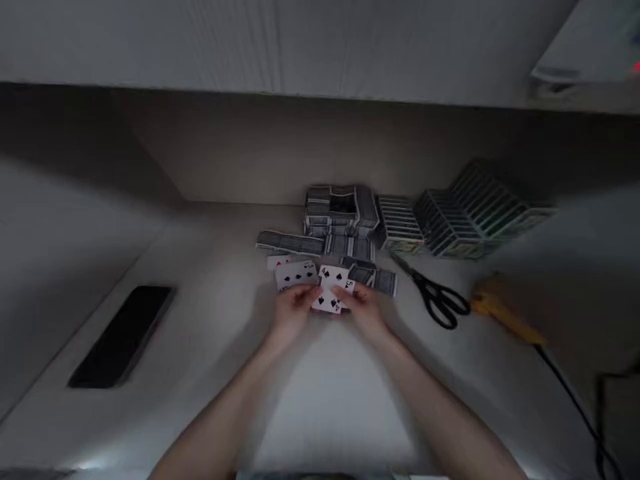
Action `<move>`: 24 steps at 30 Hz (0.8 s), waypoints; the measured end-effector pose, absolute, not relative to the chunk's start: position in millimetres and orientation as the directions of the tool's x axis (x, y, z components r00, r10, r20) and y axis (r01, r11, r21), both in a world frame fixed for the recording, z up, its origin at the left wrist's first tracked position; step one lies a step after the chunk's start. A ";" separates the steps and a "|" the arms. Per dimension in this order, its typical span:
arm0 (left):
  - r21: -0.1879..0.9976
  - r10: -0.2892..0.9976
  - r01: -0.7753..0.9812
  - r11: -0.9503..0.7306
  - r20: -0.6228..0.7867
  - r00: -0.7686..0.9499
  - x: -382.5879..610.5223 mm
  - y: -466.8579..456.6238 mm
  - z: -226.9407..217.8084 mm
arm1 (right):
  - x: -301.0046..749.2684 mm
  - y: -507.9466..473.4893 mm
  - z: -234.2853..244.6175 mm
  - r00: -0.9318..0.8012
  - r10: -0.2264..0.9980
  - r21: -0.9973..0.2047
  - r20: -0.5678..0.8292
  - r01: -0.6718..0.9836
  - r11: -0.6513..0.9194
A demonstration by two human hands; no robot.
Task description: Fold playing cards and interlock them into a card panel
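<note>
The left hand [295, 310] and right hand [363, 308] are curled closed, pinching playing cards near the middle of a pale table [200, 300]. The left fingers [303, 295] grip the near edge of a crosswise spade card [296, 275], its long axis running left to right with a slight tilt. The right hand grips a lengthwise spade card [333, 287], its long axis pointing away from the person. The view is dim, so the ranks are hard to read, though 1 corner looks like an ace.

Just beyond the cards lie face-down blue-backed cards [373, 280] and a tall pile of card decks [340, 210], with a red-marked card [277, 262] beside the left hand. Black-handled scissors [440, 300] lie to the right, near green-backed card stacks [480, 213]. A black phone [123, 337] lies well left.
</note>
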State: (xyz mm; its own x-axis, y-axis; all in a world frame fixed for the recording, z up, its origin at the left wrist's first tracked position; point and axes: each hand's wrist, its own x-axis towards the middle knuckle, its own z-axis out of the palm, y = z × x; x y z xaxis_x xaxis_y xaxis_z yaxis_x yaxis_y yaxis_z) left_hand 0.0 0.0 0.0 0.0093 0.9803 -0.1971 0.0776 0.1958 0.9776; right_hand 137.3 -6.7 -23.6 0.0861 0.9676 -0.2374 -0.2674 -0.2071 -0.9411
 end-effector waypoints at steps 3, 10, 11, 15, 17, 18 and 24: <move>0.975 0.976 0.062 0.211 -0.214 0.035 -1.4 1.4 3.2 | 140.7 -4.1 -25.1 0.047 0.975 -0.947 -0.215 -0.252 -0.197; 0.977 0.977 0.148 0.153 -0.172 0.127 -3.6 -0.8 -4.1 | 149.3 -4.7 -19.1 0.012 0.985 -0.955 -0.172 -0.249 -0.163; 0.977 0.975 0.167 0.133 -0.160 0.156 -2.9 -0.9 -6.8 | 150.4 -4.4 -18.6 0.019 0.985 -0.961 -0.174 -0.221 -0.165; 0.973 0.962 0.222 0.067 -0.122 0.244 -0.9 0.3 -13.9 | 152.2 -3.3 -19.0 -0.008 0.987 -0.983 -0.160 -0.091 -0.160; 0.970 0.953 0.237 0.062 -0.129 0.276 -1.5 1.2 -14.8 | 151.8 -3.4 -19.3 -0.023 0.988 -0.986 -0.153 -0.060 -0.154; 0.968 0.949 0.245 0.062 -0.133 0.287 -2.0 1.5 -14.8 | 151.3 -3.6 -19.4 -0.027 0.988 -0.987 -0.152 -0.049 -0.154; 0.954 0.953 0.299 -0.007 -0.084 0.291 -1.8 -0.7 -16.6 | 148.1 -3.8 -23.0 0.037 0.990 -0.989 -0.138 0.051 -0.139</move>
State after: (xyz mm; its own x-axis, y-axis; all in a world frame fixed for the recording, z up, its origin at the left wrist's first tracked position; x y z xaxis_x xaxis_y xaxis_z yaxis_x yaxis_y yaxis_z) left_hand -1.8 -0.7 -16.6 0.2907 0.9531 -0.0839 0.2987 -0.0071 0.9543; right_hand 148.1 -3.8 -23.0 0.0374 0.9898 -0.1375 0.0515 -0.1393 -0.9889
